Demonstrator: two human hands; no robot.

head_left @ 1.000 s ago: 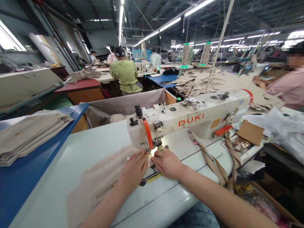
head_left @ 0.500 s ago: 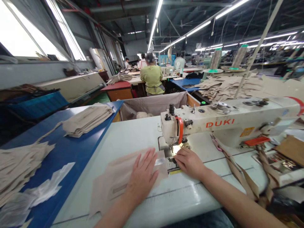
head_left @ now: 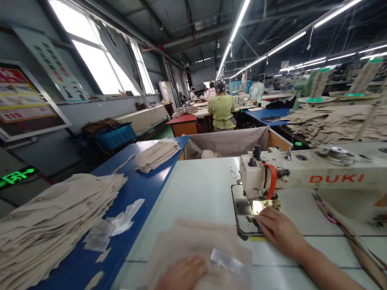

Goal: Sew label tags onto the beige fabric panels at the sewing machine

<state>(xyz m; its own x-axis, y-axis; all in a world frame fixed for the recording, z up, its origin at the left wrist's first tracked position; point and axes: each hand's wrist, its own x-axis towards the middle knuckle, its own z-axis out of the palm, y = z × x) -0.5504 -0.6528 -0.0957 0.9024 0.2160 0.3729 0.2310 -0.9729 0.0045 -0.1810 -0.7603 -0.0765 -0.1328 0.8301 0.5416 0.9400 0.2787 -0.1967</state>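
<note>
My left hand (head_left: 182,276) lies flat on a beige fabric piece (head_left: 193,241) at the near edge of the pale table (head_left: 199,185); it is blurred by motion. A shiny clear patch (head_left: 226,259) sits on the fabric beside its fingers. My right hand (head_left: 279,230) rests on the bed of the white DUKI sewing machine (head_left: 326,173), fingertips at the metal needle plate (head_left: 242,209) just below the lit presser foot. Nothing shows in either hand. The fabric is clear of the needle.
A blue table (head_left: 139,193) on the left carries a big stack of beige cut pieces (head_left: 54,217), a smaller stack (head_left: 157,153) and clear plastic scraps (head_left: 115,225). A cloth-lined bin (head_left: 226,141) stands behind. A person in a green top (head_left: 221,110) sits further back. Beige straps (head_left: 347,225) hang at right.
My left hand has slid the beige piece away from the needle, left and towards me. My right hand stays at the needle plate. The view has swung left.
</note>
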